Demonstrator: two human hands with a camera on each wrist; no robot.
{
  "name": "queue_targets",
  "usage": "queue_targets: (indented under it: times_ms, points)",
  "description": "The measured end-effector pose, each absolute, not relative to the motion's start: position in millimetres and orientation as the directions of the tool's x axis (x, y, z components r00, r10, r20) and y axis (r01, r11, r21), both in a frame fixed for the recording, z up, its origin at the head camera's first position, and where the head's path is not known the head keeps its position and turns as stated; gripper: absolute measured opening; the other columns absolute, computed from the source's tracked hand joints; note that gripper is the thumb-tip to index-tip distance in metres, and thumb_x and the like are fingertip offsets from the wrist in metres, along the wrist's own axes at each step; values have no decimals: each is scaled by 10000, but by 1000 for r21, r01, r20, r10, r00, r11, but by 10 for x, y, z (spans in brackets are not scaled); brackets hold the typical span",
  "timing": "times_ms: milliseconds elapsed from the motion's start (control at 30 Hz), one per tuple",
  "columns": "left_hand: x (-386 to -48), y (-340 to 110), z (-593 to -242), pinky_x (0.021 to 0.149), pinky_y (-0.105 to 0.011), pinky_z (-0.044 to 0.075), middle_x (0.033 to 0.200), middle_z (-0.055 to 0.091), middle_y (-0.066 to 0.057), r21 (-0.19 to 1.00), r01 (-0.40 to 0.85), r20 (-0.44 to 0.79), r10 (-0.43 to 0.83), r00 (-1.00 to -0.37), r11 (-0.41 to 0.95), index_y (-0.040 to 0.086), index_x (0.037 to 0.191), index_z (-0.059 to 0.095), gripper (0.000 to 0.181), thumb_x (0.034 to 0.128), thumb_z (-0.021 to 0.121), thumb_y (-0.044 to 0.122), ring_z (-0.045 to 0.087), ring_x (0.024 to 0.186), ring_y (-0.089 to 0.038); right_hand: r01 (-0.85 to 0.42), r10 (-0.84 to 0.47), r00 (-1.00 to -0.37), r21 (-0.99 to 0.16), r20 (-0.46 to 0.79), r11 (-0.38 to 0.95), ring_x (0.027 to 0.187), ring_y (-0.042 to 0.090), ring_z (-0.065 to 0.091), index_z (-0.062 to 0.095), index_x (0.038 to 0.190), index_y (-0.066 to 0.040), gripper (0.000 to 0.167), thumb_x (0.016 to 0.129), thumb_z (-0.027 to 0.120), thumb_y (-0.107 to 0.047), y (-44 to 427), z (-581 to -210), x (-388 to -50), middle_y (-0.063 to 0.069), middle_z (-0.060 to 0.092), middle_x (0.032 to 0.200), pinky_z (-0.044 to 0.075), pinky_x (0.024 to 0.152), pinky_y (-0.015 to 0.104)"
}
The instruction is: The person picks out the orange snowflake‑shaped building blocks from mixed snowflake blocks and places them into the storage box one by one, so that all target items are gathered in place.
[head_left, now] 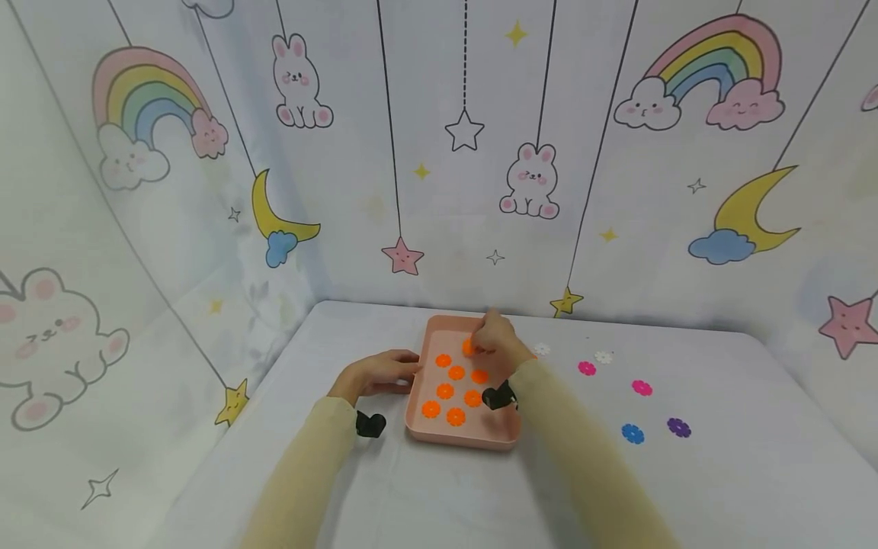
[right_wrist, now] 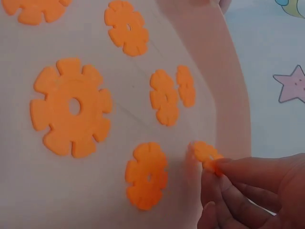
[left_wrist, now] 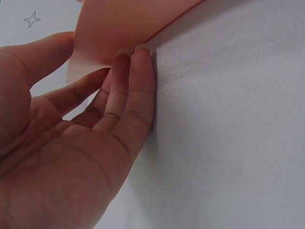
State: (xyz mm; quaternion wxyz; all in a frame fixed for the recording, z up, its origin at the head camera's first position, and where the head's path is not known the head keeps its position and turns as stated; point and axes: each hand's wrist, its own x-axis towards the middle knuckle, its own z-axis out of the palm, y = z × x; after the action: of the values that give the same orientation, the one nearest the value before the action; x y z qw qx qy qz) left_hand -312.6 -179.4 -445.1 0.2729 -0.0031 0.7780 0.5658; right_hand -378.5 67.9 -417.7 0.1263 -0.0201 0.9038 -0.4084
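A shallow pink tray (head_left: 461, 441) sits on the white tabletop with several flat, notched orange flower-shaped discs (head_left: 445, 391) spread over its floor. Inside its far part, my right hand (head_left: 499, 340) pinches one orange disc (right_wrist: 204, 150) between thumb and fingers, close to the tray wall (right_wrist: 233, 81). The disc is tilted, and part of it is hidden by the fingertips. At the tray's left side is my left hand (head_left: 380, 370). Its fingertips (left_wrist: 141, 57) touch the outside of the tray wall (left_wrist: 124, 28), with the fingers only slightly bent.
Right of the tray, loose discs lie on the white cloth (head_left: 727, 473): pink (head_left: 642, 388), white (head_left: 604, 357), blue (head_left: 632, 434) and purple (head_left: 678, 427). A bit of orange shows beside my right sleeve (head_left: 576, 435). A patterned curtain (head_left: 466, 191) hangs behind the table.
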Motion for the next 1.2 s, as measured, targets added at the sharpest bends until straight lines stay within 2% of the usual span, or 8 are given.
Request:
queue_targets:
  times_ms: [67,167,267,433,700,833,1033,1200]
  points:
    - [-3123,-1785,-4457,1049,-433,525,1342,582,-153,878,-313,-429,303,-851,362,14,1491,460,495,1065,570,242,598,1135,-263,99,-94,-970,-718,-224,689,840,263,568,591,1056,-16,229,855,699,-25,662,-4208,-3771,124,617,942,532,747,310]
    - [-3122,-1776,-4466,1050,-435,524,1335,585,-152,879,-313,-428,302,-852,360,14,1491,458,499,1063,573,242,600,1129,-260,80,-81,-975,-663,-209,744,802,247,565,615,1050,-25,229,852,728,-54,633,-4226,-3751,104,614,914,526,694,280]
    - [-3128,-1772,-4474,1047,-432,527,1337,586,-150,879,-317,-429,302,-852,356,14,1490,461,500,1061,577,242,602,1126,-256,36,-103,-976,-607,-193,794,699,223,544,665,981,-7,167,841,748,-46,609,-4232,-3746,80,596,798,491,596,260]
    - [-3138,-1781,-4483,1039,-424,532,1357,575,-156,877,-318,-433,304,-848,362,12,1496,452,513,1060,579,249,599,1142,-264,5,-120,-973,-537,-198,844,598,183,514,733,824,-32,99,840,805,-97,592,-4261,-3781,32,546,642,446,531,236]
    - [-3144,-1787,-4484,1016,-403,548,1354,577,-148,874,-319,-436,301,-848,367,23,1495,457,510,1058,584,251,602,1145,-261,34,-119,-968,-581,-223,813,541,174,493,689,839,11,149,813,818,-57,615,-4348,-3864,33,521,601,399,488,223]
    - [-3133,-1793,-4468,1017,-404,547,1353,579,-153,873,-319,-435,295,-851,368,20,1487,467,500,1057,585,247,600,1149,-264,18,-133,-965,-566,-225,824,624,196,499,662,904,11,191,834,798,-104,644,-4262,-3827,47,538,697,425,540,247]
    - [-3121,-1792,-4440,1042,-424,530,1392,559,-166,871,-319,-437,295,-849,373,15,1499,449,516,1059,581,250,589,1180,-278,-54,-236,-952,-651,-195,757,863,297,638,668,1106,63,286,898,748,-116,774,-3958,-3688,160,659,992,588,780,372]
    - [-3136,-1789,-4455,1040,-417,532,1385,569,-153,866,-332,-448,282,-848,375,32,1499,459,508,1059,582,253,592,1176,-274,-152,-290,-951,-658,-106,738,967,342,676,747,1065,23,240,927,732,-172,1006,-3837,-3620,185,692,1083,600,836,406]
